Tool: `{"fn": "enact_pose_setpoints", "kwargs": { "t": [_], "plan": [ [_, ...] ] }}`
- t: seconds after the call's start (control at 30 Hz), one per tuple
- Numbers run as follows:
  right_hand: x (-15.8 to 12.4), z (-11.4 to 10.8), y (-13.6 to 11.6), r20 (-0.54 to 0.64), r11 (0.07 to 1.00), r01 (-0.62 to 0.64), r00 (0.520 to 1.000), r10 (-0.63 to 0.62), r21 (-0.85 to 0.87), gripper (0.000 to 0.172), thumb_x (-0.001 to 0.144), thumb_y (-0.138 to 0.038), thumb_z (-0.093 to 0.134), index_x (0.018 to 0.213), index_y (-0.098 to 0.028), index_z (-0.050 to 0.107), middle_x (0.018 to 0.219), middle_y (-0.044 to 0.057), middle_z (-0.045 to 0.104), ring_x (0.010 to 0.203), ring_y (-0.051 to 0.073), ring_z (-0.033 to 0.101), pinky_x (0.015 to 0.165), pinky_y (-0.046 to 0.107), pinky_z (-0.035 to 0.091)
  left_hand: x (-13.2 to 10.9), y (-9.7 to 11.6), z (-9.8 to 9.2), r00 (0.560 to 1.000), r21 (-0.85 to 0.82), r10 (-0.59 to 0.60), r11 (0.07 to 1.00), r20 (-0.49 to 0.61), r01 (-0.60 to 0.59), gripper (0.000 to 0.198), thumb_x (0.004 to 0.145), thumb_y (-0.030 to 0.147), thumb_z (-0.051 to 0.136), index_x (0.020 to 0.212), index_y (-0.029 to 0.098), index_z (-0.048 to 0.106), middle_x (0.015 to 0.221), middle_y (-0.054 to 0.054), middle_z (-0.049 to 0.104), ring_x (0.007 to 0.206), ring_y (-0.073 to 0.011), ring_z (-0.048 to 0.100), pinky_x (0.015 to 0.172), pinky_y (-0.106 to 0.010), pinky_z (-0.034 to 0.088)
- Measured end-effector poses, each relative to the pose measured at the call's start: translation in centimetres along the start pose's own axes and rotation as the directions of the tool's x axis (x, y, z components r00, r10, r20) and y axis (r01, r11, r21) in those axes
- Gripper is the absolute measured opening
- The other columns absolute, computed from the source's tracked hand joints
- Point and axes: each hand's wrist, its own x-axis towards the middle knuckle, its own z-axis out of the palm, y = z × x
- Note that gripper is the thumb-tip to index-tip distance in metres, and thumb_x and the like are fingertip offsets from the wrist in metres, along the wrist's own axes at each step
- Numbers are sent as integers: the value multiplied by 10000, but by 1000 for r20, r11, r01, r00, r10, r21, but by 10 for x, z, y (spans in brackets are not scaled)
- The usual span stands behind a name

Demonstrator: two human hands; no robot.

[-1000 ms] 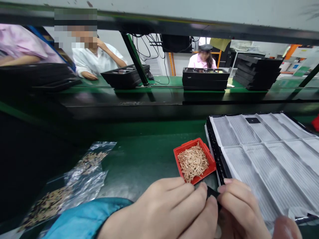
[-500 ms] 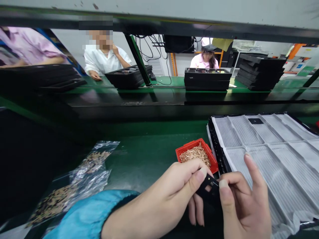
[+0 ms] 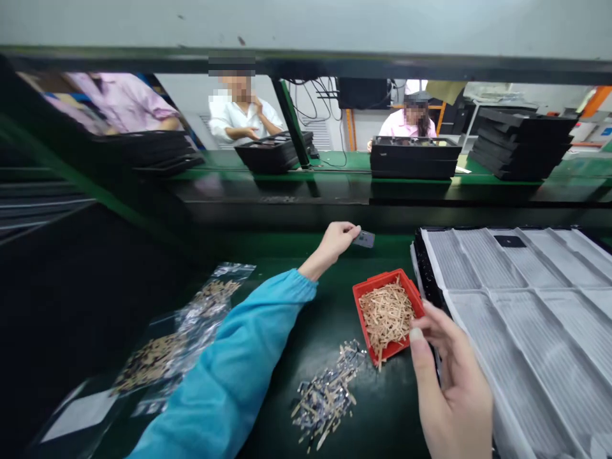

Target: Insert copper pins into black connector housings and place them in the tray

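Note:
My left hand [image 3: 337,241] is stretched out over the far part of the green bench and pinches a small flat plate [image 3: 365,240] by its edge. The plate looks grey here and has small marks or holes. Just right of a red tray [image 3: 375,278], my right hand [image 3: 452,376] has its thumb and fingers apart, with nothing visible between them. Many thin tan strips [image 3: 387,312] fill the tray. In front of it lies a loose pile of small dark and tan slivers [image 3: 327,398].
On the right, a large white-lined tray [image 3: 507,331] with compartments holds one black plate [image 3: 509,241]. Clear plastic bags [image 3: 205,319] with small tan pieces lie left. Black trays [image 3: 415,158] and several people stand or sit beyond the bench. A shelf [image 3: 306,29] crosses above.
My hands have separated. The left moved away from me with the plate; the right stays near the red tray with its fingers off the plate. The sliver pile has come into view.

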Motion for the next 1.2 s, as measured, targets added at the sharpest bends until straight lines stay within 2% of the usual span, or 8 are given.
{"fn": "enact_pose_setpoints", "kwargs": {
  "t": [0.1, 0.2, 0.33, 0.43, 0.63, 0.83, 1.03, 1.2],
  "plan": [
    [1, -1, 9, 106, 998, 63, 992, -62, -6, 253, 1045, -365, 670, 1286, -319, 731, 1103, 23, 801, 1008, 180, 798, 876, 293, 640, 32, -36, 2, 997, 109, -39, 993, -64, 46, 374, 1049, 380, 717, 1354, 169, 663, 1354, -109, 688, 1143, -287, 718, 959, -485, 639],
    [1, -2, 3, 78, 999, -35, 996, 37, -29, 258, 1028, -467, 678, 1239, -343, 757, 1166, 21, 799, 1044, 204, 785, 957, 363, 589, 27, -57, -8, 995, 236, -22, 971, -93, 43, 395, 1051, 367, 714, 1392, 181, 642, 1411, -126, 660, 1200, -294, 698, 1002, -517, 621],
    [0, -3, -16, -9, 966, -253, 967, 253, -54, 364, 959, -641, 683, 1168, -360, 780, 1211, 15, 795, 1123, 260, 753, 1046, 448, 510, -19, -64, -24, 995, 369, 20, 928, 100, -56, 338, 1051, 364, 715, 1330, 177, 675, 1348, -113, 693, 1149, -273, 715, 980, -490, 629],
    [-2, 1, -24, -25, 969, -237, 971, 236, -71, 336, 951, -632, 689, 1111, -355, 792, 1140, 4, 813, 1074, 238, 760, 1039, 409, 517, -74, -64, -17, 961, 391, 48, 907, 271, -156, 279, 1059, 358, 706, 1259, 164, 698, 1252, -96, 725, 1071, -248, 733, 936, -460, 640],
    [-8, 7, -27, -12, 962, -171, 985, 172, -214, 295, 988, -604, 653, 1078, -359, 790, 1052, -21, 836, 986, 189, 797, 784, 273, 587, -137, -69, 12, 802, 171, 254, 900, 541, -400, 203, 1036, 307, 734, 1176, 161, 717, 1250, -89, 720, 1117, -254, 713, 962, -462, 626],
    [-5, 4, -23, 0, 941, -86, 996, 91, -328, 278, 1002, -588, 644, 1062, -358, 787, 999, -40, 852, 874, 158, 829, 563, 204, 554, -131, -72, 8, 828, 64, 272, 936, 490, -345, 145, 1055, 294, 706, 1085, 152, 711, 1109, -60, 731, 992, -214, 721, 886, -407, 633],
    [-1, 9, 1, 335, 950, 192, 937, -103, -245, 193, 1056, -343, 637, 1221, -370, 733, 1106, -65, 852, 978, 109, 833, 884, 151, 639, -132, -59, -12, 864, -130, 247, 969, 439, -211, 110, 1057, 194, 664, 953, 156, 656, 811, 32, 638, 705, -136, 627, 655, -264, 540],
    [-8, 19, 20, 474, 981, -9, 874, 102, -194, 351, 1097, -418, 557, 1425, -318, 632, 1095, 11, 818, 929, 126, 812, 849, 203, 661, -139, -46, -24, 858, -260, 294, 946, 422, -196, 179, 1014, 28, 558, 985, 183, 642, 918, 23, 674, 819, -125, 612, 744, -242, 478]
  ]
}}
